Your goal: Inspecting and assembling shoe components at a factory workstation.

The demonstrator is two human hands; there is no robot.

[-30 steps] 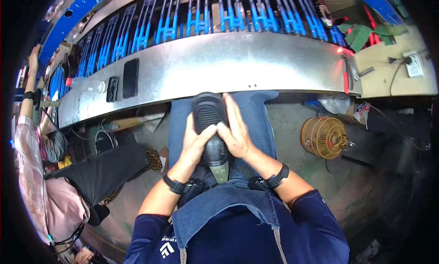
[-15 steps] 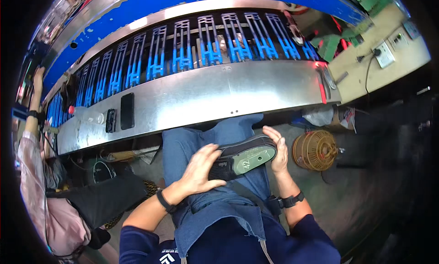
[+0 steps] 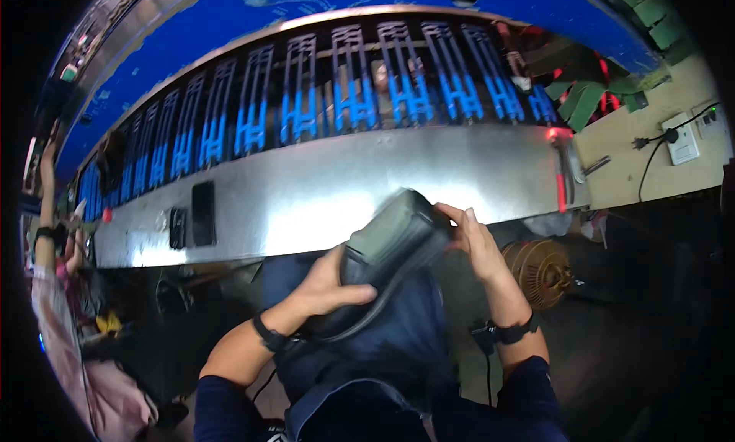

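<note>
A black shoe (image 3: 409, 264), blurred by motion, is held tilted above my lap near the bench edge. A flat grey-green panel (image 3: 388, 231) on its underside faces up. My left hand (image 3: 329, 283) grips the lower left end, with its thumb stretched along the side. At the upper right end my right hand (image 3: 476, 241) holds the shoe, the fingers bent against its edge and partly hidden behind it. Both wrists wear dark bands.
Ahead runs a steel bench (image 3: 321, 189) with a row of blue-tipped racks (image 3: 352, 97) behind it. A phone (image 3: 204, 212) and a small black object (image 3: 177, 228) lie at its left. A red-handled tool (image 3: 561, 182) rests at the right. Another person's arm (image 3: 47, 182) reaches in at far left.
The shoe has risen from my lap toward the bench and turned, its green panel now angled up and left. Both hands have moved with it. The view has shifted slightly.
</note>
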